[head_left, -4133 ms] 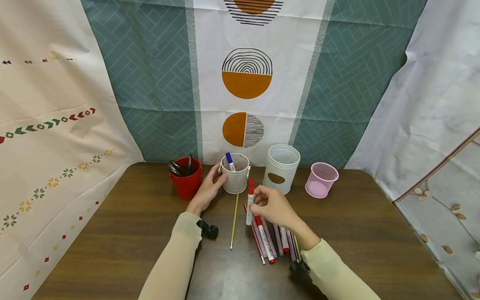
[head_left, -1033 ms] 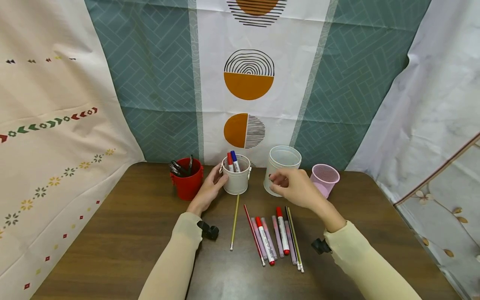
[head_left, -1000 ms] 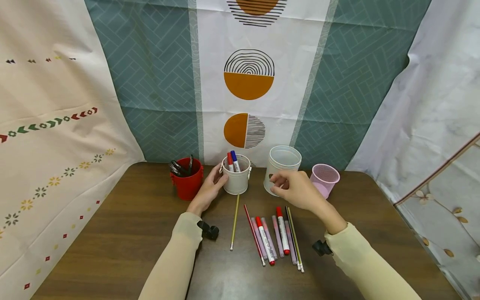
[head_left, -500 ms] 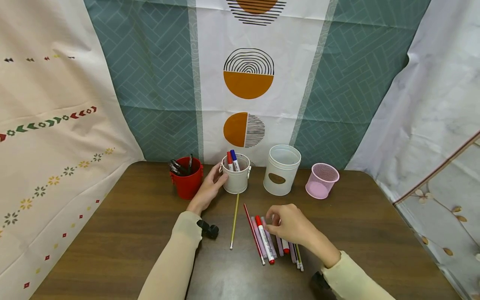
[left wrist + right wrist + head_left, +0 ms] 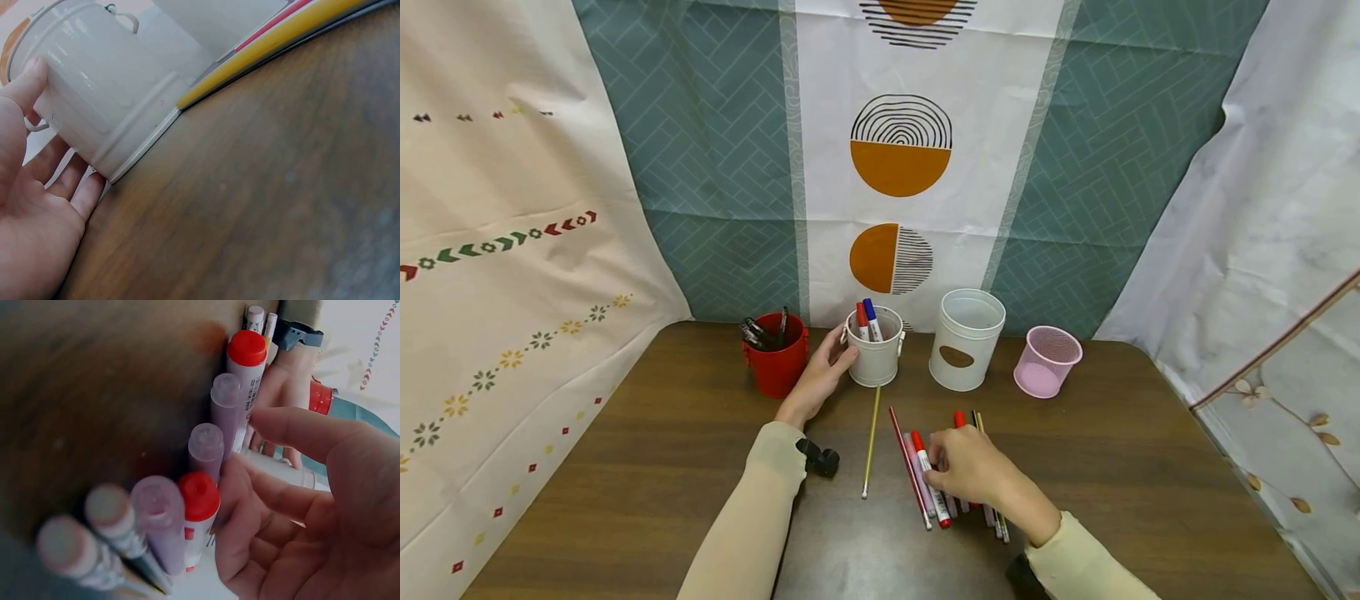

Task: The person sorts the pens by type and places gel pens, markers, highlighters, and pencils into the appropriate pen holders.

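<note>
My left hand (image 5: 816, 379) holds the side of a small white bucket (image 5: 876, 362), thumb near its rim and fingers around its lower wall. Inside the bucket stand a red-capped marker (image 5: 861, 321) and a blue-capped marker (image 5: 872, 321). Down at the row of pens, my right hand (image 5: 977, 467) has its thumb at the barrel of a red-capped whiteboard marker (image 5: 247, 369), which lies on the table. Its other fingers are bent beside the purple pens (image 5: 206, 445). A gap shows between thumb and index finger, and the hand covers part of the row.
A red bucket (image 5: 777, 371) with black pens stands left. Right of the white bucket are a tall white cup (image 5: 966, 333) and a pink mesh cup (image 5: 1047, 362). A yellow pencil (image 5: 871, 450) and a red pencil (image 5: 910, 467) lie left of the pens.
The right hand put a red-capped marker into the white bucket, drew back near the tall cup, then came down to the pens. The left hand stays on the bucket.
</note>
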A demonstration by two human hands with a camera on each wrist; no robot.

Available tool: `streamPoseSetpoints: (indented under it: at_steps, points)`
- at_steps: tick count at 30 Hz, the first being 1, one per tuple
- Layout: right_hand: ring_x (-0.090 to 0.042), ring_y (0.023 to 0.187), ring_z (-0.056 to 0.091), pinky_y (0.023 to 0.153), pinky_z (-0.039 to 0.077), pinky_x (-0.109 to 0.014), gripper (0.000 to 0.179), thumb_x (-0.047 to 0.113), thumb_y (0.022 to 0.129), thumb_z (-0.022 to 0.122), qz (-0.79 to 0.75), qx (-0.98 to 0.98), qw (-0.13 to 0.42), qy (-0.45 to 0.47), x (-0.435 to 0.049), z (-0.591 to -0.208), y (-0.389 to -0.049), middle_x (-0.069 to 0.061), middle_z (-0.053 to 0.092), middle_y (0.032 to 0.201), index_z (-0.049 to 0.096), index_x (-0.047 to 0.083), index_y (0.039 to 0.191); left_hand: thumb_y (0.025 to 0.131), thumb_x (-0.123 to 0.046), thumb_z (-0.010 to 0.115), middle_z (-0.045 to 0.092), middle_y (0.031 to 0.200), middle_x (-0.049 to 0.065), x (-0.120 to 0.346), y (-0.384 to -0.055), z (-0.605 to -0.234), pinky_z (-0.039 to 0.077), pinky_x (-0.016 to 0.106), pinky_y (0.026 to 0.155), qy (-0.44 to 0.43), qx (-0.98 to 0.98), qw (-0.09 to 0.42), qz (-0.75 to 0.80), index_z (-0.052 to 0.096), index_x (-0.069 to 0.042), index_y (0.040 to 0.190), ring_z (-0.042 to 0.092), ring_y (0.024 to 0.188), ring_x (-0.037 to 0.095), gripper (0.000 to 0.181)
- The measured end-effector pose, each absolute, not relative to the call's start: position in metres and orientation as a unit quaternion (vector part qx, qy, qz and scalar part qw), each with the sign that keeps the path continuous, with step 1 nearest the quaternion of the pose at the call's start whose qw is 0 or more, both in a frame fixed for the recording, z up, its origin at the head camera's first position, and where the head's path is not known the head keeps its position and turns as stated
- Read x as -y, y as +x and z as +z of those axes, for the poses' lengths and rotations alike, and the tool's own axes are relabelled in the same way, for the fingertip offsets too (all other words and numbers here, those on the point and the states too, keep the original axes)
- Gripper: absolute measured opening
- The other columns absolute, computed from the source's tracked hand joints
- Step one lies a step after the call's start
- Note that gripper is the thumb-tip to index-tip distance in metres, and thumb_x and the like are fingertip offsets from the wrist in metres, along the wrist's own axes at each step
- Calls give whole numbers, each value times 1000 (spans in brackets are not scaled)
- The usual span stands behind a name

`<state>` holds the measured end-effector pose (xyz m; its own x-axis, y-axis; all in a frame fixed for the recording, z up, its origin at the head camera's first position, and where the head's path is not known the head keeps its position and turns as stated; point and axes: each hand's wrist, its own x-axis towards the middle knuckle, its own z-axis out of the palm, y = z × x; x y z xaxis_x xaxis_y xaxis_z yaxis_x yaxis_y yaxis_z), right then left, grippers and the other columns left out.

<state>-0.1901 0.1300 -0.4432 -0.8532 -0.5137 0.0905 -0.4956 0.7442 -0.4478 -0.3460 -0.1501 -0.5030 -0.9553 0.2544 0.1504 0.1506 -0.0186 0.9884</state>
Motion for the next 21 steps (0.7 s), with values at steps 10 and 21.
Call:
streamPoseSetpoints:
  at_steps: [10, 21]
  points:
    - [-12, 68, 52, 57, 46, -29, 29, 13, 82, 82, -222, -943, 35, -247, -125, -445, -186, 5, 54, 70, 60, 18, 63, 111, -24, 59, 23, 175, 11, 149, -347, -504, 24, 54, 129, 143, -699, 34, 700, 25, -18, 169, 23, 161, 36, 67]
    - [-7, 58, 50, 53, 44, -26, 30, 9, 79, 80, -240, -940, 44, -239, -125, -444, -189, 12, 52, 58, 60, 19, 59, 111, -23, 58, 24, 175, 12, 149, -347, -502, 24, 54, 129, 147, -697, 32, 701, 26, -18, 169, 23, 161, 36, 67]
